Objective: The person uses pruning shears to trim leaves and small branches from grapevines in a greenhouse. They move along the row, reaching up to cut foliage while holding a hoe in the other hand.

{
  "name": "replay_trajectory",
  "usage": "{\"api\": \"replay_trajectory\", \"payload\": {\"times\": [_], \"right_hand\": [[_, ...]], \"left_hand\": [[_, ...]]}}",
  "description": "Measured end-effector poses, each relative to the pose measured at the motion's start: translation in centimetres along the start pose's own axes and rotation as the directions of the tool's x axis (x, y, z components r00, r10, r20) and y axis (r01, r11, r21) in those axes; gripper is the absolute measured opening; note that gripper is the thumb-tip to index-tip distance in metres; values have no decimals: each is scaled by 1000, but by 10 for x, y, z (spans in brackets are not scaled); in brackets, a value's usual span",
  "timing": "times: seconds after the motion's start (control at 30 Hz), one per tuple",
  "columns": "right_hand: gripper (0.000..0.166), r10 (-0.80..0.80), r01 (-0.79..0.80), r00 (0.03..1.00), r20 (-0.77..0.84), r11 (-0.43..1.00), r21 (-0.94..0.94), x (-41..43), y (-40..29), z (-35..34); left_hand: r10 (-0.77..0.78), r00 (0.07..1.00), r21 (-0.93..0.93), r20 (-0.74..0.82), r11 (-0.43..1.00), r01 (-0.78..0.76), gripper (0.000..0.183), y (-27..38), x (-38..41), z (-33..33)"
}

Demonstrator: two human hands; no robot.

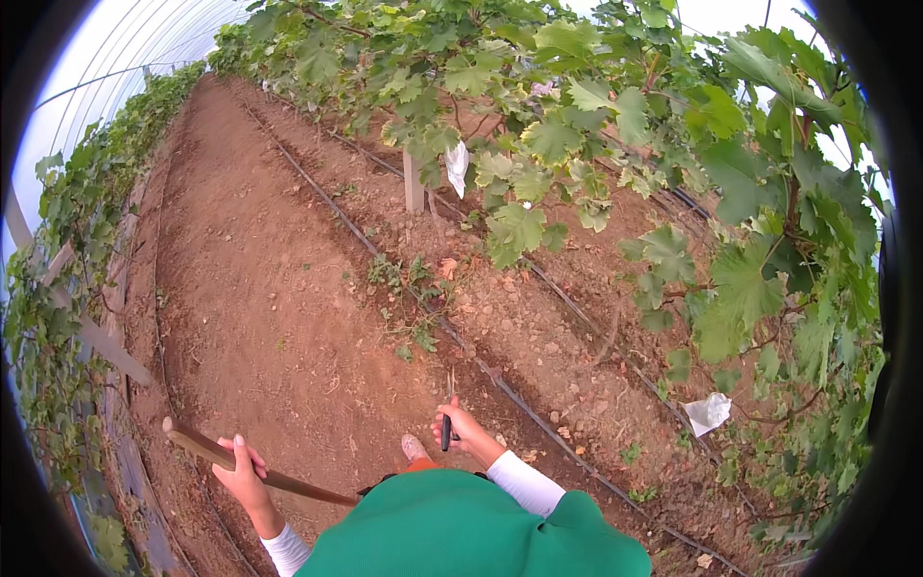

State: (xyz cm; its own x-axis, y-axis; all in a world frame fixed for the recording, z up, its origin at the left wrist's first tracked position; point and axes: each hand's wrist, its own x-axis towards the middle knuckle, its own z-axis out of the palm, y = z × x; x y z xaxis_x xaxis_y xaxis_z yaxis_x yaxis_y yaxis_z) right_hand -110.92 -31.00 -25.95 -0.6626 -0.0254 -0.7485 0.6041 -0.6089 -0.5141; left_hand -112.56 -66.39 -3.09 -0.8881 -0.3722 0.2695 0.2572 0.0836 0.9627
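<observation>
My left hand is wrapped around a wooden pole, probably a tool handle. Its rounded end points to the left, and its other end disappears behind my green top. In my right hand is a cutting tool with black handles, which look like pruning snips. Their thin blades point away from me over the bare soil. A low leafy weed grows beyond the tips, beside a black drip hose.
Grapevines overhang the right side, with white bags among them and a concrete post below. Another vine row lines the left. The dirt path runs ahead between them. Drip hoses cross the soil on the right.
</observation>
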Motion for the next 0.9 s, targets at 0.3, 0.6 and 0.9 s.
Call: {"api": "replay_trajectory", "payload": {"times": [0.3, 0.6, 0.9], "right_hand": [[31, -205, 206, 978, -27, 973, 102, 59, -135, 4], [34, -308, 435, 846, -435, 871, 228, 53, -217, -67], [26, -532, 727, 622, -574, 664, 173, 42, -328, -145]], "left_hand": [[10, 1000, -5, 25, 1000, -10, 31, -12, 92, 42], [72, 978, -83, 194, 995, -57, 31, 26, 164, 130], [87, 930, -144, 358, 989, -37, 25, -53, 196, 201]]}}
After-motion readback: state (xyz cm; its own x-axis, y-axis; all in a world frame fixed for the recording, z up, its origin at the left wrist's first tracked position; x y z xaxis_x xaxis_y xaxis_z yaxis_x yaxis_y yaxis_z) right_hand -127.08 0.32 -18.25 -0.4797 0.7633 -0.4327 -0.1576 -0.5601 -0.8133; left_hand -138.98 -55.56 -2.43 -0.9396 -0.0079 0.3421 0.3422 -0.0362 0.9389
